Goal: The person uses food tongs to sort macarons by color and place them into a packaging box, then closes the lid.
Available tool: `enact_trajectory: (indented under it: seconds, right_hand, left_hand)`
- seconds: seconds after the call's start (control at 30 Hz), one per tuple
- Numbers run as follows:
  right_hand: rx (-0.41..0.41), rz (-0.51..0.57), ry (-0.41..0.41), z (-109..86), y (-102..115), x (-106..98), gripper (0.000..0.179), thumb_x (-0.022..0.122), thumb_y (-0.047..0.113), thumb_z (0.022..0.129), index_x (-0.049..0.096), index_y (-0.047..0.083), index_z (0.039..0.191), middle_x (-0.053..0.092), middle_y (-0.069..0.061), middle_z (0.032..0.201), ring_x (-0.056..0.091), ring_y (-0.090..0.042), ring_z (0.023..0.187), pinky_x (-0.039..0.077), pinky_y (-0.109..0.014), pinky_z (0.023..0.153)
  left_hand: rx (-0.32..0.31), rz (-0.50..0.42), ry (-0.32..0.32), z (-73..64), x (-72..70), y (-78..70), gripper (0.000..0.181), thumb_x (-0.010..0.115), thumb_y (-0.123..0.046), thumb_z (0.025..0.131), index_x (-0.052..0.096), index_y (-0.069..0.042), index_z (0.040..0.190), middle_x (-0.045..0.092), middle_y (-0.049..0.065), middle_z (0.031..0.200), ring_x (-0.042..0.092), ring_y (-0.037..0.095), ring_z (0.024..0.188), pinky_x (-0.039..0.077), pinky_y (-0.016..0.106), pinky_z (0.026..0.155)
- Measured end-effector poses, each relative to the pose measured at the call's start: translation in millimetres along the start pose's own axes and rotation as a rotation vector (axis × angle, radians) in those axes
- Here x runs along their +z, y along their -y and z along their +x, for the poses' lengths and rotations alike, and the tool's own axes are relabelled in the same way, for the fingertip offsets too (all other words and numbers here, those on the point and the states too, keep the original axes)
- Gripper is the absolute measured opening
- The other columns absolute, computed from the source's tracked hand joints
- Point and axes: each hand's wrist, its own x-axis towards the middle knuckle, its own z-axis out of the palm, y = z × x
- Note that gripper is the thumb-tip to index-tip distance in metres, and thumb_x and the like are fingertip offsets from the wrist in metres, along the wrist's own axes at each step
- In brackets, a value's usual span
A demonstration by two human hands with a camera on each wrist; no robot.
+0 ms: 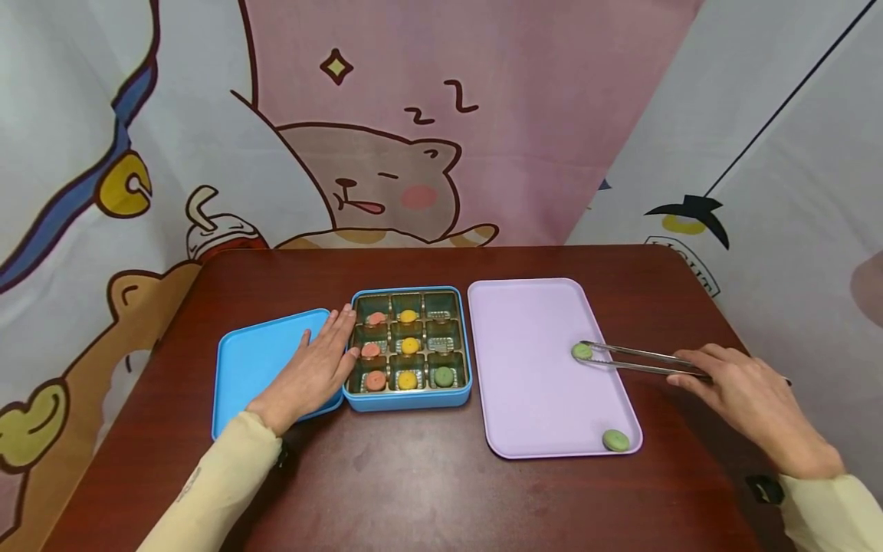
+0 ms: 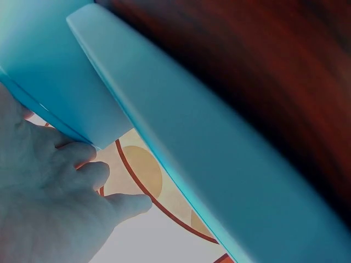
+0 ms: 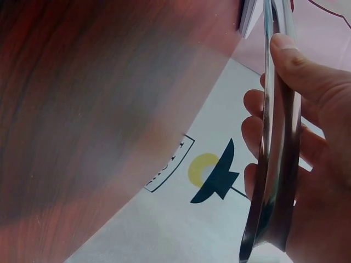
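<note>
In the head view, my right hand [image 1: 748, 395] holds metal tongs [image 1: 641, 360], thumb on one arm and fingers round the other. The tong tips lie on either side of a green macaron-like disc [image 1: 582, 351] over the right side of the pink tray [image 1: 531, 368]. Another green disc [image 1: 616, 440] lies in the tray's near right corner. My left hand [image 1: 313, 376] has its fingers extended, fingertips at the left rim of the blue box [image 1: 407, 400]. Green, yellow and orange-pink discs sit in the box's divided insert. The right wrist view shows the tongs [image 3: 277, 142] along my palm.
A blue lid [image 1: 258, 368] lies left of the box, partly under my left hand and forearm. Box and tray stand side by side on a dark brown table [image 1: 414, 491]. Behind the table hangs a cloth [image 1: 538, 115] with cartoon animals.
</note>
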Motion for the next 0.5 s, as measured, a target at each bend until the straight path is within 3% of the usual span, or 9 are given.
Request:
enact_trajectory:
  seconds: [0.5]
  right_hand:
    - [0.014,0.018,-0.025,7.4,24,-11,0.048,0.091,0.026,0.074,0.075,0.003,0.113,0.07,-0.011,0.096,0.065,-0.035,0.079,0.051,-0.061,0.061]
  left_hand:
    - [-0.003,-0.007,0.002,-0.4,-0.4,0.6,0.066,0.038,-0.035,0.114,0.011,-0.005,0.167,0.007,0.012,0.173,0.008,0.034,0.159,0.011,0.07,0.12]
